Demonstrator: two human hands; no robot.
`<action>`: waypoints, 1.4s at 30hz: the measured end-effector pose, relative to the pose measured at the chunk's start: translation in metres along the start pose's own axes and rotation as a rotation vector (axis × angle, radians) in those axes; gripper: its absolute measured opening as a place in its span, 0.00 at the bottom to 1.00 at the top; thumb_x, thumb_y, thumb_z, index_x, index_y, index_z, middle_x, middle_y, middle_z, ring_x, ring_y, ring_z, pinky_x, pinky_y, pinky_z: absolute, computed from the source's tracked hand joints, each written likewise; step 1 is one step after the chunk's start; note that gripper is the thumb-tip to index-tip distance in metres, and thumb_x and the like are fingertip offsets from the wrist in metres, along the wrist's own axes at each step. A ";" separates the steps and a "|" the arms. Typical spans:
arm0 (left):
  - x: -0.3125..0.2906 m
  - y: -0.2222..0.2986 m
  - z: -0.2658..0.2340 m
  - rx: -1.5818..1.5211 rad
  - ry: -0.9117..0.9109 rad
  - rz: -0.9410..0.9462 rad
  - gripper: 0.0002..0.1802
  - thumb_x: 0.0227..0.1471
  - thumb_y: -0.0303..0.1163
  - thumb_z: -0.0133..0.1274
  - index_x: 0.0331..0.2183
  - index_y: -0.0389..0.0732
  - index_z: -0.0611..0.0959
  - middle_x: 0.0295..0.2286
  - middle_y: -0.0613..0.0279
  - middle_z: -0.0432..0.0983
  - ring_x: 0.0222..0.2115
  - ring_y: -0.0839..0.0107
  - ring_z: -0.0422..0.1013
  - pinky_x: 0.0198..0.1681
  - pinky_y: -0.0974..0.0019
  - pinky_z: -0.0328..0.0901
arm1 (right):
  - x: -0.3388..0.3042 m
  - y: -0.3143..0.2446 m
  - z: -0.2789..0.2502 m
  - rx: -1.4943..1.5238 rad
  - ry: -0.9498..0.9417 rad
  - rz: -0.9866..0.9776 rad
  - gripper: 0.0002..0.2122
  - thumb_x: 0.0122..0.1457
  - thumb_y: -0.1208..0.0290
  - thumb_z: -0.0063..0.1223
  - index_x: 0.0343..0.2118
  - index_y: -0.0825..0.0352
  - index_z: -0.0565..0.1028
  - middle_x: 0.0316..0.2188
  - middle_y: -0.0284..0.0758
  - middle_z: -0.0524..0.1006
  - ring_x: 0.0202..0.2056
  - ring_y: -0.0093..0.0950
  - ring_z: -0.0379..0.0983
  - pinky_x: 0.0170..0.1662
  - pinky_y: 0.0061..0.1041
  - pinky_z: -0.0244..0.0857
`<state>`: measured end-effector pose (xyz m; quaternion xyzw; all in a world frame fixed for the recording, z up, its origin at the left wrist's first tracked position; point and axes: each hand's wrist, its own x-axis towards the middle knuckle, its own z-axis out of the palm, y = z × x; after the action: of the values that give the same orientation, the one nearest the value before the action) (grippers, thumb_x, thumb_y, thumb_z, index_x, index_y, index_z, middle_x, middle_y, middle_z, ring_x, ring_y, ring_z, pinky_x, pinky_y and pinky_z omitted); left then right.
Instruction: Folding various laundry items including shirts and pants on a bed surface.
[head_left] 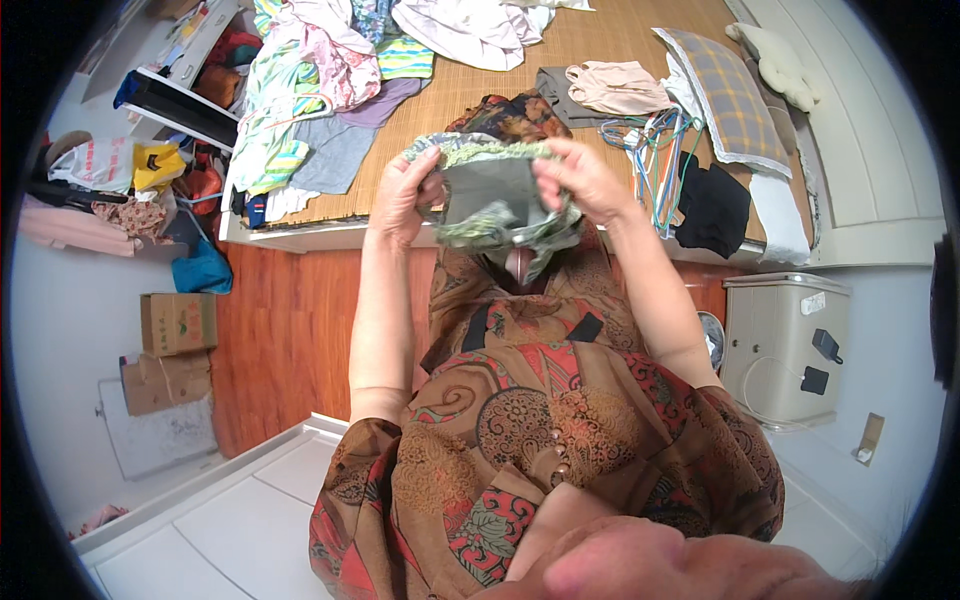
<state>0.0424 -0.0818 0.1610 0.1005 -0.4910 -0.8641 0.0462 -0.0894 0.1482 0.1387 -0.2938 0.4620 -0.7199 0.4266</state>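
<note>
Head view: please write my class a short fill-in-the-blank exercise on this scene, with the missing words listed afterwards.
1. The left hand and right hand hold a patterned cloth in grey and ____.

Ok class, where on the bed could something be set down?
Bare mat shows between the white cloth and plaid pillow; a narrower strip separates the purple garment and dark floral cloth. Crowded: left, under the clothes heap; right, around hangers and black cloth.
</note>
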 end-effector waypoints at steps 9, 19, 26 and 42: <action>-0.007 0.035 0.018 0.587 -0.162 0.036 0.17 0.46 0.30 0.60 0.39 0.36 0.78 0.30 0.71 0.76 0.25 0.85 0.67 0.27 0.77 0.62 | 0.006 -0.071 -0.018 -0.049 0.184 -0.271 0.07 0.58 0.69 0.52 0.31 0.68 0.72 0.20 0.29 0.72 0.22 0.18 0.69 0.25 0.17 0.65; 0.005 0.045 0.029 0.324 0.024 0.435 0.06 0.50 0.27 0.54 0.31 0.37 0.83 0.35 0.64 0.75 0.34 0.81 0.68 0.39 0.74 0.61 | 0.001 -0.078 -0.008 -0.208 0.224 -0.438 0.09 0.60 0.71 0.49 0.40 0.68 0.73 0.39 0.34 0.74 0.41 0.22 0.70 0.42 0.23 0.66; -0.003 0.038 0.059 0.344 -0.058 0.515 0.35 0.55 0.28 0.49 0.60 0.41 0.52 0.54 0.60 0.61 0.47 0.75 0.63 0.47 0.70 0.60 | 0.002 -0.077 0.002 -0.445 0.191 -0.481 0.09 0.62 0.70 0.45 0.43 0.67 0.71 0.42 0.31 0.73 0.44 0.17 0.67 0.48 0.18 0.61; 0.020 0.028 0.059 0.685 0.011 0.866 0.34 0.54 0.22 0.48 0.59 0.41 0.53 0.46 0.56 0.69 0.43 0.72 0.67 0.47 0.70 0.61 | -0.018 -0.063 -0.004 -0.057 -0.070 -0.196 0.36 0.42 0.72 0.66 0.55 0.76 0.60 0.51 0.39 0.68 0.52 0.25 0.65 0.57 0.24 0.56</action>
<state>0.0093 -0.0502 0.2115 -0.0969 -0.7403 -0.5564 0.3648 -0.1060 0.1787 0.1944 -0.3749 0.4361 -0.7340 0.3614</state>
